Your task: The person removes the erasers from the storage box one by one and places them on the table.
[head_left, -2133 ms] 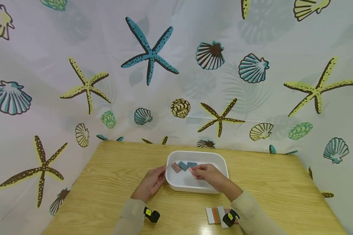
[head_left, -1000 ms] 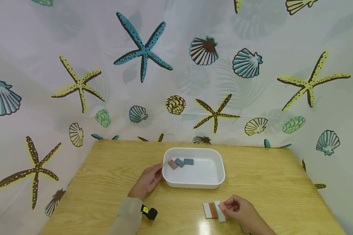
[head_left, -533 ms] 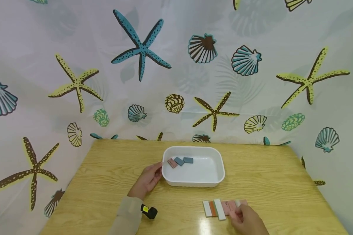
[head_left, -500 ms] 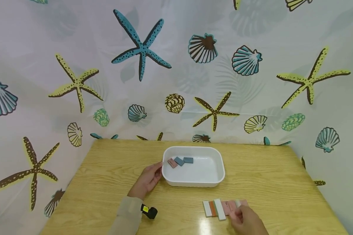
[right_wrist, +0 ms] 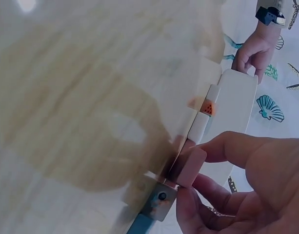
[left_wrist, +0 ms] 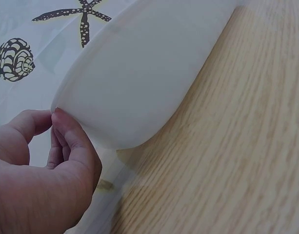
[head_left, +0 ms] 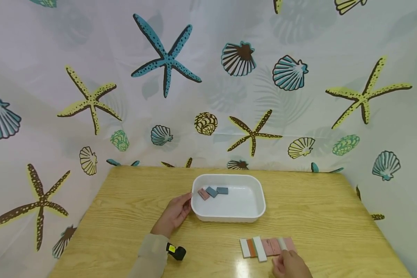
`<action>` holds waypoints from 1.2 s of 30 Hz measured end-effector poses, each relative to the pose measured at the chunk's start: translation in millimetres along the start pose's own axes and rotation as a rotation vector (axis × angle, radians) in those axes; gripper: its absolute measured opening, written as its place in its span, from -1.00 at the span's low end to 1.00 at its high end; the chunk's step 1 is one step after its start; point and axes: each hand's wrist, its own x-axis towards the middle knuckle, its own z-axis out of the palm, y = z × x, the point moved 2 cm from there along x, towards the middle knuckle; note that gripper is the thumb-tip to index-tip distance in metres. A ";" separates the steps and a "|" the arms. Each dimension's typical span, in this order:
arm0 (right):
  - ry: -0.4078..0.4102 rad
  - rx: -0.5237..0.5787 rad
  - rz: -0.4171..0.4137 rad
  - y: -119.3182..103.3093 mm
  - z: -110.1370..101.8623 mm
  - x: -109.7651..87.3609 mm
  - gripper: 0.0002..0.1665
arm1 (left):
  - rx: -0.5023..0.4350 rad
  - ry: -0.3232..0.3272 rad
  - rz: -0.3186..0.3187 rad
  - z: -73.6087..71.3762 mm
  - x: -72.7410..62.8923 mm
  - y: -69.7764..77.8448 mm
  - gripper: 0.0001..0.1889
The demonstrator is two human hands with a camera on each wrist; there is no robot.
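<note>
My left hand (head_left: 175,214) pinches the left rim of the white plastic tub (head_left: 229,219) between thumb and fingers, as the left wrist view also shows. Inside the tub, toward its left end, lie a reddish eraser (head_left: 203,194) and two blue-grey erasers, one tilted (head_left: 211,192), the other straight (head_left: 222,190). My right hand (head_left: 292,265) is at the near side of a row of flat erasers on the table. In the right wrist view its thumb and fingers pinch a pink eraser (right_wrist: 191,168); the head view mostly hides this.
The row runs sideways in front of the tub: a white eraser (head_left: 244,248), an orange one (head_left: 251,247), a longer white one (head_left: 260,249) and several pink ones (head_left: 271,246). A printed block (right_wrist: 159,201) and a blue piece (right_wrist: 141,224) show in the right wrist view. Patterned cloth (head_left: 208,92) surrounds the table.
My right hand has left the inside of the tub, come back to the eraser row and moved to its near side. The blue-grey eraser it touched lies in the tub. The left hand stays put.
</note>
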 end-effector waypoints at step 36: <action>-0.120 0.218 0.064 -1.5 -12.9 9.7 -0.84 | -0.020 -0.019 0.003 0.0 0.1 1.2 -0.57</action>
